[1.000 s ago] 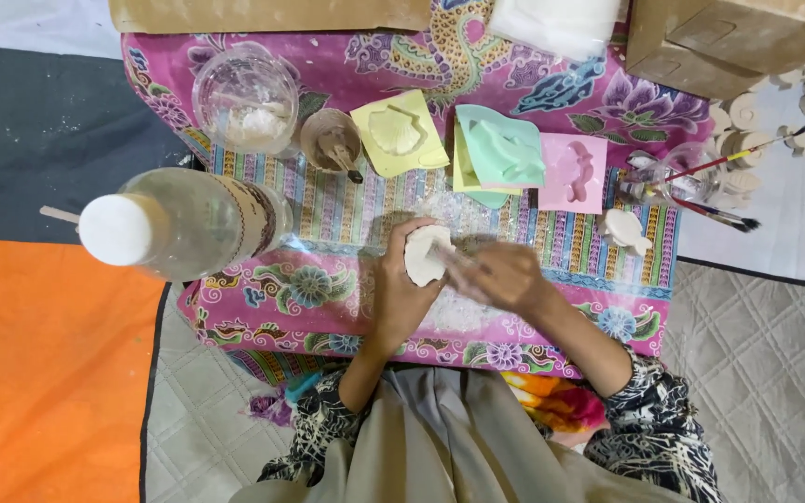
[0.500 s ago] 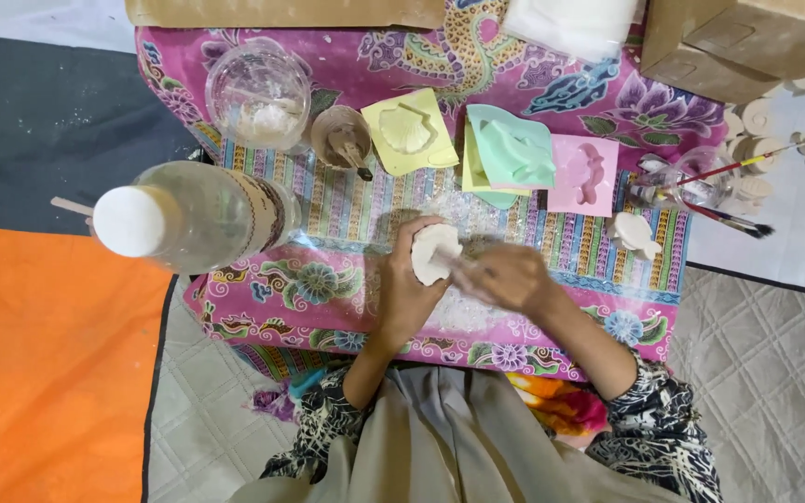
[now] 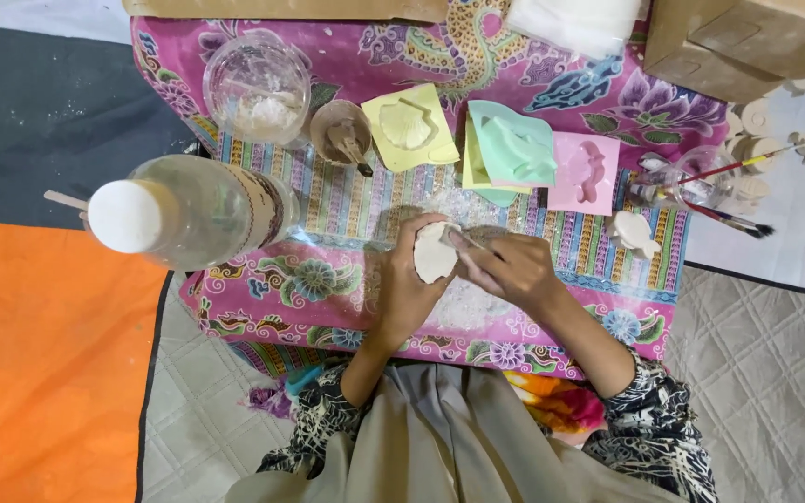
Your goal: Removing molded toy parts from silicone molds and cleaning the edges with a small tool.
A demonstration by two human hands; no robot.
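Leftmost we see an orange mat (image 3: pixel 39 373), then a clear bottle (image 3: pixel 188 212) with a white cap standing on the pink batik cloth (image 3: pixel 328 279). Our left hand (image 3: pixel 402 284) curls around a white plaster piece (image 3: pixel 434 253) over the cloth; our right hand (image 3: pixel 514 270) pinches a thin tool (image 3: pixel 466 239) against it. Beyond lie yellow, green and pink moulds (image 3: pixel 510 149). Cardboard boxes (image 3: pixel 747 42) are cut off above.

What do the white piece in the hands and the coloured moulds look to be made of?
White piece, held by the left hand: likely plaster or clay; matte, chalky, with white crumbs below it. Yellow mould, green mould and pink mould: probably silicone or soft plastic; smooth pastel blocks with shaped hollows. Neither is certain.
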